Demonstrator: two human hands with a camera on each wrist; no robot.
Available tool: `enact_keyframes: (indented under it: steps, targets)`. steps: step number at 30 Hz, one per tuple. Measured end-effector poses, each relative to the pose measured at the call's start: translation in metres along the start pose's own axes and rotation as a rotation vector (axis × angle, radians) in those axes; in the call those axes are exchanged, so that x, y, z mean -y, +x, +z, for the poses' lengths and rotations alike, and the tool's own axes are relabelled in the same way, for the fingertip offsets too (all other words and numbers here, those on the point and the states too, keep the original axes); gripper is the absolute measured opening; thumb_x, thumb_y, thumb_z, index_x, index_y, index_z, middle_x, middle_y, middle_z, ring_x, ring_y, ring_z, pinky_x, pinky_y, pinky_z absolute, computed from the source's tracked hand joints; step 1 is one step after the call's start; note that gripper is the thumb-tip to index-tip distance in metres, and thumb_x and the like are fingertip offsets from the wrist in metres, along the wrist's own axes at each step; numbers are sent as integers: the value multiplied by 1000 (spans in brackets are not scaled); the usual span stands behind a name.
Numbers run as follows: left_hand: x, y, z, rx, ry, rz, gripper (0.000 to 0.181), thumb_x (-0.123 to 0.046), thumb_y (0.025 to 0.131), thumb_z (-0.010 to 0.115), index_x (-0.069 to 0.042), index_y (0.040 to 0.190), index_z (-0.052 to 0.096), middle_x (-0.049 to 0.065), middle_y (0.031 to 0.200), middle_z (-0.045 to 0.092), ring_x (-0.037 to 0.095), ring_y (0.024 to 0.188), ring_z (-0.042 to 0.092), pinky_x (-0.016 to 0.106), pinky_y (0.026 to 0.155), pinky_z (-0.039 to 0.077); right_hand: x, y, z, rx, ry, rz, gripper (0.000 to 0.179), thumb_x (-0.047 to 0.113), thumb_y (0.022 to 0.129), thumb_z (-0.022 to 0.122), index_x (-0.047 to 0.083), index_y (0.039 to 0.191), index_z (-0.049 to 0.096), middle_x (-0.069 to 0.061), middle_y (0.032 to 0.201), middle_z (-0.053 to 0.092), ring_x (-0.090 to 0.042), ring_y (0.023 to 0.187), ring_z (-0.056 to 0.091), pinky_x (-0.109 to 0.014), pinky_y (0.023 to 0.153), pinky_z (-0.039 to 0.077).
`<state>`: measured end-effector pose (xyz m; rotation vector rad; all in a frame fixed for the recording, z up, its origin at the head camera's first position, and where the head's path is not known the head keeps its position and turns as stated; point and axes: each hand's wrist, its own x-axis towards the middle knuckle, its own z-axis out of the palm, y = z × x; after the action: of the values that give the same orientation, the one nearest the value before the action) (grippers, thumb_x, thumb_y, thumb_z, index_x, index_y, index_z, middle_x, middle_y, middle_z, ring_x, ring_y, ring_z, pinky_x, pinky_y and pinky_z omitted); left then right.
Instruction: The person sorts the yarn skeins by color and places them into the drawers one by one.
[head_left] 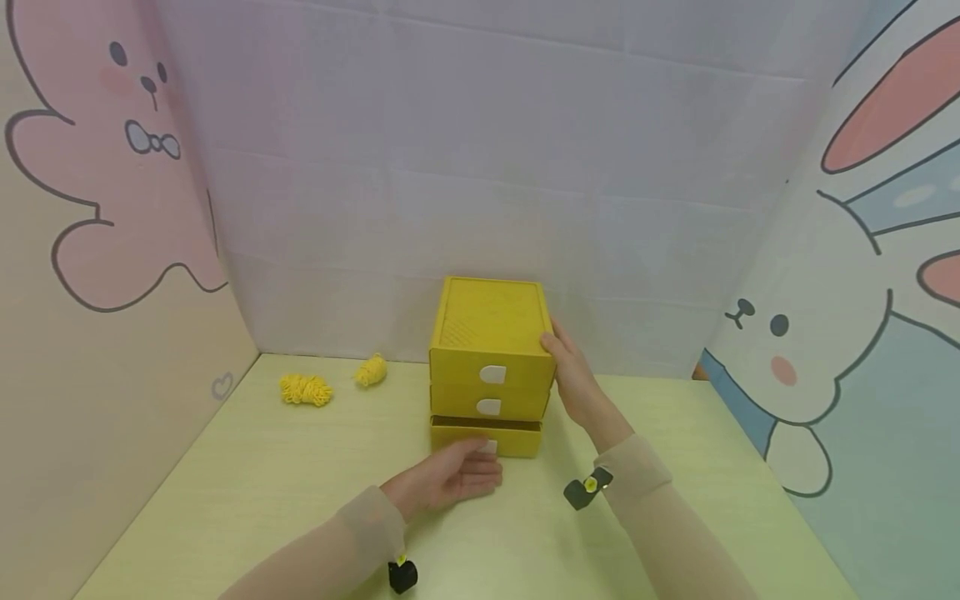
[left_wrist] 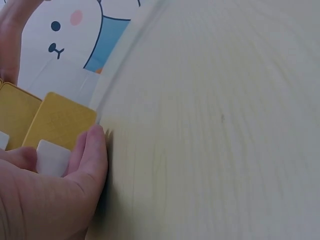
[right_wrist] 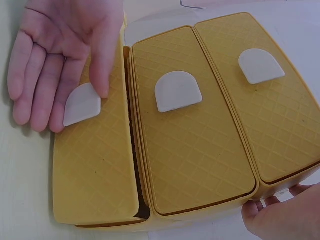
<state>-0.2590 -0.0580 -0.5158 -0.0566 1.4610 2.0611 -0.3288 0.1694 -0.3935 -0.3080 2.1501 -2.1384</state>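
A yellow drawer box (head_left: 491, 317) with three stacked drawers stands against the back wall. Its bottom drawer (head_left: 459, 435) is pulled partly out, while the two above sit closed. In front of it, my left hand (head_left: 450, 477) pinches the white handle tab (right_wrist: 82, 105) of that drawer between thumb and fingers, palm facing the box side. My right hand (head_left: 576, 379) rests against the box's right side near the top front corner, with the thumb at the upper edge and the fingers along the side. What the drawer contains is hidden.
Left of the box, a bundle of yellow cord (head_left: 305, 389) and a small yellow lump (head_left: 371, 371) lie on the pale table (head_left: 247, 492). A white cloth wall (head_left: 480, 167) rises behind, with cartoon-printed panels at both sides.
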Motion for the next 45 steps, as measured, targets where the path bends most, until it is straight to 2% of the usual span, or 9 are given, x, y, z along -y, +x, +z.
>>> enact_keyframes:
  steps: [20, 33, 45]
  targets:
    - [12, -23, 4, 34, 31, -6, 62, -33, 114, 49, 21, 144, 46, 36, 138, 61, 49, 132, 60, 54, 112, 51, 1, 0, 2, -5, -6, 16, 64, 35, 115, 38, 24, 173, 13, 0, 178, 14, -26, 163, 12, -53, 133, 11]
    - [19, -42, 9, 46, 36, -51, 65, -37, 113, 51, 20, 144, 49, 32, 132, 66, 44, 128, 64, 50, 109, 54, 1, -1, 1, -3, -20, 16, 64, 35, 116, 37, 25, 173, 11, 0, 178, 13, -27, 164, 11, -55, 133, 10]
    - [23, -54, 15, 49, 23, -58, 64, -36, 112, 54, 20, 143, 50, 31, 131, 67, 43, 126, 66, 50, 107, 56, 1, -2, 1, -2, -19, 14, 64, 36, 116, 37, 25, 173, 11, 0, 178, 13, -27, 164, 12, -54, 133, 10]
